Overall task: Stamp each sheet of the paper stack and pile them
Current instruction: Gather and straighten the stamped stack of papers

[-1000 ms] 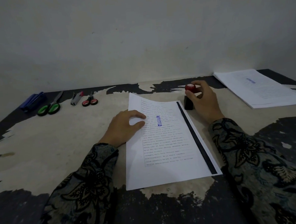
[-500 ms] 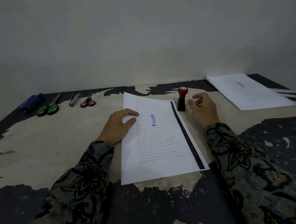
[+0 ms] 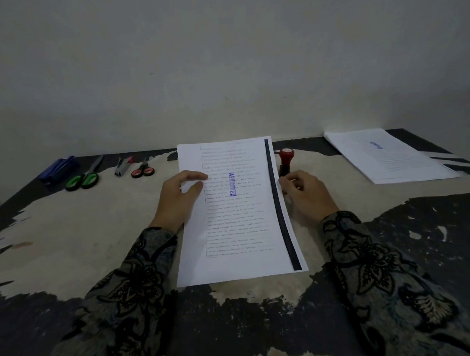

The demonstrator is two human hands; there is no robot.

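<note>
Where stamped, sheet (image 3: 238, 213): blue "APPROVED" (image 3: 232, 184).

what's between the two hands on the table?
Head view: the white printed sheet with a blue stamp mark lies between the left hand, whose thumb and fingers pinch its edge, and the right hand.

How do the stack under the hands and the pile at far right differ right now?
The paper stack lies in front of the person with the left hand holding its left edge; the stamped pile lies untouched at the far right. The stack's top sheet shows a black strip along its right edge; the pile's shows none. Both top sheets carry a blue stamp mark.
</note>
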